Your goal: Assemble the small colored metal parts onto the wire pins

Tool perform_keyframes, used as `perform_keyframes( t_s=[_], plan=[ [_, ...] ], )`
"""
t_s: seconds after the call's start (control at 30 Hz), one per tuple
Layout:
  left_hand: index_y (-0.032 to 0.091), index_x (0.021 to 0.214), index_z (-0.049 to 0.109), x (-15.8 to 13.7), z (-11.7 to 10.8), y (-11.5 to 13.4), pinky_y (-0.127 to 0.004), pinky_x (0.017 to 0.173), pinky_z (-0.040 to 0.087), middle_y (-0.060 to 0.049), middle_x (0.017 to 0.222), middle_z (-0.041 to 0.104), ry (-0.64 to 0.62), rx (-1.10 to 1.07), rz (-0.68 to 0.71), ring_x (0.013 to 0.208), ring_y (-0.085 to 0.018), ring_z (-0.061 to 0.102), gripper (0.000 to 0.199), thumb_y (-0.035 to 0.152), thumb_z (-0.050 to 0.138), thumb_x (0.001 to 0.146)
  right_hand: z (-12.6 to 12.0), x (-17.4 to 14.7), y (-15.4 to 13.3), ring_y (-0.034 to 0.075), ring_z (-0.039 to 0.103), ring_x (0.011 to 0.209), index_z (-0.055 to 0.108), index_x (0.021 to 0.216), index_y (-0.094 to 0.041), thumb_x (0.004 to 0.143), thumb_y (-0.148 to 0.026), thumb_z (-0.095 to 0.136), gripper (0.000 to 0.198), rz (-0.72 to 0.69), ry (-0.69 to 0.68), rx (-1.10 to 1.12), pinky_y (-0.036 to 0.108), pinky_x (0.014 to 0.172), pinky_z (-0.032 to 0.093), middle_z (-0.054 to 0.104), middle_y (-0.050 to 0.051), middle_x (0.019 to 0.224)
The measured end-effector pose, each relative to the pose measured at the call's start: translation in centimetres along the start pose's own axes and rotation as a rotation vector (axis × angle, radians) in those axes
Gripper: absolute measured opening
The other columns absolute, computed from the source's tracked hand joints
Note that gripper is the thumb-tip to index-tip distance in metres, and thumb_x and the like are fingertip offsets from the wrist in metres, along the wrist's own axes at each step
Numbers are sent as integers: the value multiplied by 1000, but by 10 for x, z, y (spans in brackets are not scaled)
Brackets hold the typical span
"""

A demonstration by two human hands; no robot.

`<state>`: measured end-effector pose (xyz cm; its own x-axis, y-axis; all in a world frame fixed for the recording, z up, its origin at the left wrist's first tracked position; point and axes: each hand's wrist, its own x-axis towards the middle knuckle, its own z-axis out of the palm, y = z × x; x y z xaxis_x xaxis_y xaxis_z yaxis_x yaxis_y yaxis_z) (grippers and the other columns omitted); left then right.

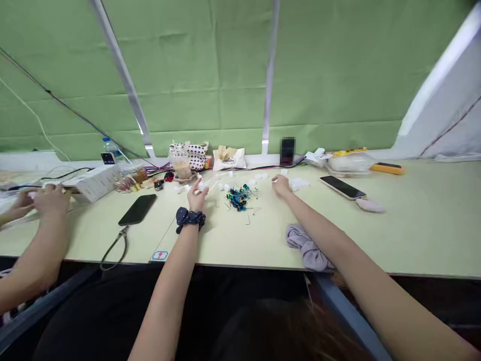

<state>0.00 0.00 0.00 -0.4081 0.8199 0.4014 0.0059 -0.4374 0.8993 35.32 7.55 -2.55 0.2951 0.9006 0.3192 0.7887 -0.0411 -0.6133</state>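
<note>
My left hand (196, 197), with a dark dotted scrunchie (190, 219) on the wrist, reaches over the table among small white caps (227, 187). Its fingers look apart, and a white piece lies right at the fingertips. My right hand (281, 185) is closed, fingers curled downward, beside flat white pieces (298, 184). What it holds, if anything, is hidden. Between both hands lies a pile of small blue-green parts with thin metal stems (240, 196). A few bent wires (247, 219) lie loose in front of the pile.
A black phone (138, 209) with a strap lies left, another phone (342, 187) right. A grey cloth (308, 246) is under my right forearm. Behind are a tissue pack (229, 159), a patterned pouch (189, 155) and a clear box (349, 164). A co-worker's hands (50, 200) are far left.
</note>
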Motion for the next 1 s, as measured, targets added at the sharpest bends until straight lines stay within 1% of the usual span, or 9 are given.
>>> perform_keyframes(
  t_s=[0.2, 0.33, 0.43, 0.5, 0.57, 0.63, 0.77, 0.83, 1.0],
  plan=[
    [18, 126, 58, 3, -2, -8, -24, 69, 49, 5, 73, 43, -57, 57, -73, 61, -6, 57, 67, 22, 75, 61, -3, -7, -11, 20, 58, 95, 67, 95, -15, 73, -13, 56, 25, -41, -7, -37, 28, 86, 43, 62, 11, 105],
    [17, 130, 54, 4, -4, -13, -29, 81, 48, 4, 71, 47, -146, 11, -64, 80, -14, 65, 65, 25, 70, 67, -6, -13, -19, 21, 57, 99, 68, 91, -16, 77, -17, 55, 19, -68, -56, -61, 29, 86, 43, 64, 10, 102],
    [18, 132, 52, 4, -3, -16, -34, 89, 46, -4, 91, 62, -216, 38, -65, 94, -18, 63, 65, 28, 68, 70, -11, -19, -27, 20, 59, 96, 67, 88, -15, 79, -18, 54, 16, -115, -74, -72, 28, 84, 44, 66, 10, 98],
    [19, 133, 50, 4, -2, -16, -36, 91, 45, -10, 112, 63, -273, 51, -70, 102, -20, 61, 67, 30, 69, 70, -17, -23, -35, 19, 60, 91, 66, 85, -15, 80, -19, 53, 15, -163, -74, -63, 27, 79, 45, 67, 10, 94],
    [19, 132, 50, 3, -1, -15, -37, 91, 46, -14, 124, 58, -325, 64, -65, 106, -22, 59, 67, 33, 69, 69, -23, -30, -47, 18, 61, 81, 66, 82, -14, 80, -21, 53, 15, -230, -108, -14, 26, 73, 45, 68, 8, 86],
    [19, 128, 54, 1, 0, -13, -37, 87, 48, -15, 128, 55, -364, 102, -41, 105, -23, 60, 64, 38, 70, 69, -30, -39, -61, 15, 60, 73, 66, 82, -14, 80, -23, 54, 16, -371, -213, 93, 24, 67, 44, 68, 7, 80],
    [17, 110, 64, -6, 4, -5, -35, 82, 50, -13, 118, 62, -427, 254, 34, 92, -20, 62, 50, 43, 69, 68, -41, -66, -93, 13, 58, 68, 65, 89, -13, 81, -32, 57, 23, -721, -610, 264, 22, 63, 43, 67, 4, 77],
    [17, 103, 66, -10, 7, 1, -33, 79, 50, -11, 112, 65, -478, 333, 74, 88, -19, 62, 43, 43, 68, 69, -42, -82, -107, 12, 58, 68, 66, 93, -15, 79, -34, 60, 25, -838, -708, 201, 22, 64, 43, 65, 3, 79],
    [16, 95, 68, -19, 13, 7, -31, 74, 50, -9, 102, 68, -620, 439, 122, 86, -19, 61, 31, 36, 62, 71, -34, -116, -125, 21, 58, 87, 61, 111, -22, 78, -46, 63, 41, -940, -508, -196, 28, 71, 42, 57, 9, 105]
  ],
)
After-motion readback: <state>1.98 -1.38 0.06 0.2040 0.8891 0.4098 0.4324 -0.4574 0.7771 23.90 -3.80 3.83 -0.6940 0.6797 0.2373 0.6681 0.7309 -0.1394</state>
